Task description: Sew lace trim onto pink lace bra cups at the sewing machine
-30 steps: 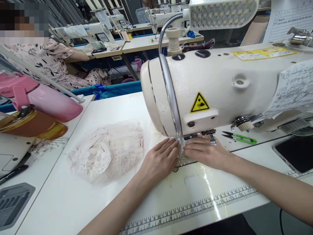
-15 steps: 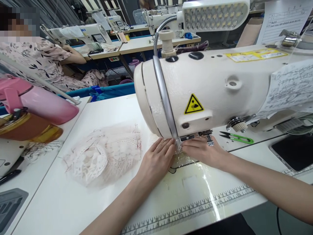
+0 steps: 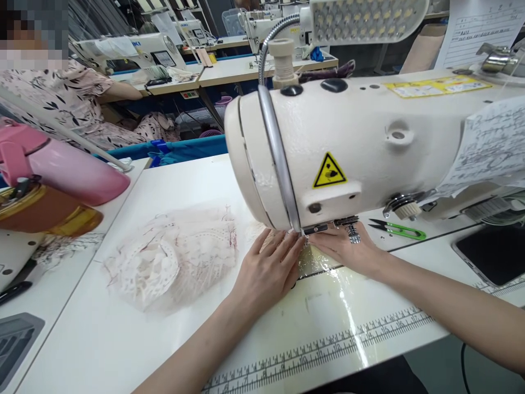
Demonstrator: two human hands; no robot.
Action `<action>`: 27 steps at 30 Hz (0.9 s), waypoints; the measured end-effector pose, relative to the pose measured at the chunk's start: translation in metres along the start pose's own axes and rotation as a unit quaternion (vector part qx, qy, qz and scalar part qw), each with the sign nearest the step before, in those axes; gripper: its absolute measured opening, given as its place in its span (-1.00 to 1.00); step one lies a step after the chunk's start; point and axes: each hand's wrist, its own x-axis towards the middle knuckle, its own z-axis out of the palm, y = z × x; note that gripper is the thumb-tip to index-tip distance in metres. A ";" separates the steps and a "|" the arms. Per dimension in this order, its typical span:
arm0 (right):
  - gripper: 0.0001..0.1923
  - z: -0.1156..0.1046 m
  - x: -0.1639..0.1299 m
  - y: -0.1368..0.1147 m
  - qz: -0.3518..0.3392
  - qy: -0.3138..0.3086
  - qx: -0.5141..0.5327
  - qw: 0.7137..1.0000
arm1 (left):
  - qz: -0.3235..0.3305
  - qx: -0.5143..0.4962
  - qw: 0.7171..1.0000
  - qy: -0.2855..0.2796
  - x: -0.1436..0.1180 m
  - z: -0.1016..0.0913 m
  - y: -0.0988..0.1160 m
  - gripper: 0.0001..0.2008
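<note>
My left hand [image 3: 268,268] lies with its fingers stretched out flat on pale lace fabric [image 3: 256,232] beside the needle area of a white sewing machine [image 3: 348,142]. Close by on the right, my right hand [image 3: 353,246] reaches under the machine head, its fingers extended toward the same spot. The machine's presser parts and arm partly cover its fingertips. Only a little of the lace shows between the hands. To the left, a heap of sheer whitish lace and mesh fabric [image 3: 200,262] with loose reddish threads rests on the table [image 3: 98,339].
Green-handled thread snips [image 3: 404,231] and a dark-screened phone [image 3: 494,254] lie right of the hands. A ruler strip [image 3: 311,355] follows the front edge. A pink bottle [image 3: 77,169] and an amber container [image 3: 53,210] stand left. A person in a floral garment [image 3: 82,109] sits beyond.
My left hand has shifted slightly right, toward the needle, and now covers more of the lace. The right hand's fingers lie a bit farther in under the head. The view has tilted slightly.
</note>
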 end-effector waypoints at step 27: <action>-0.76 0.012 -0.002 0.012 0.003 0.006 -0.010 1.000 | 0.039 0.033 0.999 0.011 0.004 0.002 0.002 -0.69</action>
